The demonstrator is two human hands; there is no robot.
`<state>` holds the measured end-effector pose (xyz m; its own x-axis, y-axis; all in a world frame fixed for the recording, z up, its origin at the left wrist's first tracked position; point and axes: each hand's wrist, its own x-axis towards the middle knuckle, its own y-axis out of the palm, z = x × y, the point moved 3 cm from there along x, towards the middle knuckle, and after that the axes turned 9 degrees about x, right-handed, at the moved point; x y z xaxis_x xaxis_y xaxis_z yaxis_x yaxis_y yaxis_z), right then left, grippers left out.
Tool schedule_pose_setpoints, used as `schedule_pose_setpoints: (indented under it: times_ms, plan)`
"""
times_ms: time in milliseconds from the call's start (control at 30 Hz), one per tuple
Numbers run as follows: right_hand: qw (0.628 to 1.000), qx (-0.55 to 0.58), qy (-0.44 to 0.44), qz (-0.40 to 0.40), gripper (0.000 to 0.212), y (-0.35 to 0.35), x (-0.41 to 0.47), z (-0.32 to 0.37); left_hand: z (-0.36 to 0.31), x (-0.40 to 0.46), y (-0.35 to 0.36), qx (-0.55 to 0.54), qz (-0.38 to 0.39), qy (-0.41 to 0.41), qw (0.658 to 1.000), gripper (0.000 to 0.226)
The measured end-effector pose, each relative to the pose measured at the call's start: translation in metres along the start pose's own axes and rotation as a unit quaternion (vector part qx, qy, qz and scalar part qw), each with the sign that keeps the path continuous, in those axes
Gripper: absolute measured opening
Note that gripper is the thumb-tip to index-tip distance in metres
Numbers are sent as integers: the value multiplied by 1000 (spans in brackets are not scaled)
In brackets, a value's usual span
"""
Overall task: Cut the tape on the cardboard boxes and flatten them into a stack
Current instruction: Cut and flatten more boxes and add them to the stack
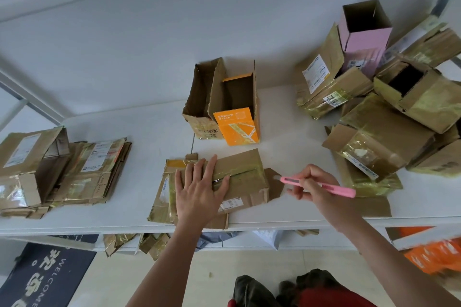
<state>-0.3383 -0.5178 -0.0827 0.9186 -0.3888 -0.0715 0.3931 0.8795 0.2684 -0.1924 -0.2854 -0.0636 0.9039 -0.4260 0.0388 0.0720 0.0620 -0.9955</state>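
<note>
We press left hand (199, 189) flat, fingers spread wide, on taped cardboard box (239, 177) lying on white table (139, 129). Right hand (314, 187) pinches pink cutter (321, 185), blade tip just beside box's right flap (not touching tape). Flattened stack (74, 172) well left of fingers; unopened boxes (389, 117) beyond right fingers.

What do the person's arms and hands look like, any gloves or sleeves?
No gloves: left hand and right hand are bare. Both forearms are uncovered to the frame's bottom edge, with no sleeves showing. I see no watch, rings or markings.
</note>
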Motion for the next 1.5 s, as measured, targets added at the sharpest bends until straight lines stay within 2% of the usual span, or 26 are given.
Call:
schedule_pose_setpoints:
  times_ms: [67, 133, 200, 267, 300, 333, 400, 500, 600, 667, 733, 767, 867, 933, 1033, 1133, 1233, 1300, 1400, 1433, 1500]
  plan:
    - [991, -97, -79, -46, 8, -10, 13, 1, 0, 1, 0, -2, -11, -1, 1000, 76]
    - [953, -258, -154, -45, 12, -15, 29, -8, 0, 1, 0, -1, -13, 0, 1000, 76]
    - [863, -465, -196, -6, 15, -18, 46, -25, -1, 0, -1, -3, -5, 2, 1000, 78]
    - [772, -609, -176, 33, 21, -20, 58, -47, 0, 1, -4, -12, 9, -3, 1000, 82]
    - [753, -639, -149, 41, 28, -21, 62, -55, 2, 3, -6, -24, 19, -9, 999, 83]
    - [751, -646, -125, 51, 35, -22, 65, -61, 3, 5, -8, -37, 30, -16, 999, 83]
    - [776, -618, -110, 53, 41, -21, 65, -61, 6, 10, -11, -55, 48, -26, 997, 79]
    - [836, -541, -97, 8, 43, -11, 61, -48, 5, 11, -17, -80, 53, -33, 995, 69]
    - [941, -337, -25, -33, 32, 21, 48, -14, 2, 5, -24, -101, 31, -36, 994, 67]
    - [976, -199, 86, 11, 39, 52, 34, 10, 1, 0, -29, -99, 11, -41, 994, 68]
    - [979, -81, 174, 67, 41, 80, 18, 24, 2, -3, -37, -92, -17, -62, 994, 68]
    - [981, -51, 164, 85, 40, 91, 15, 30, 4, -5, -41, -99, -36, -77, 991, 68]
    - [993, -71, -19, 95, 49, 113, 24, 49, 13, -8, -61, -188, -102, -136, 967, 62]
    - [978, -135, -133, 91, 60, 124, 33, 60, 20, -10, -73, -253, -144, -171, 941, 56]
    - [953, -203, -209, 85, 56, 141, 43, 76, 29, -17, -82, -335, -178, -184, 907, 57]
    - [931, -223, -271, 101, 44, 161, 50, 87, 28, -24, -78, -377, -163, -137, 901, 68]
    - [909, -274, -280, 143, 38, 177, 55, 72, 30, -28, -65, -456, -119, -143, 871, 75]
    - [897, -299, -285, 155, 41, 180, 57, 57, 34, -31, -59, -490, -121, -147, 851, 75]
    - [893, -304, -294, 153, 48, 178, 59, 51, 39, -34, -62, -482, -140, -112, 857, 99]
    - [896, -300, -291, 152, 51, 177, 60, 51, 40, -34, -63, -480, -141, -100, 860, 101]
    - [897, -299, -287, 155, 58, 173, 60, 52, 40, -34, -67, -484, -134, -80, 861, 92]
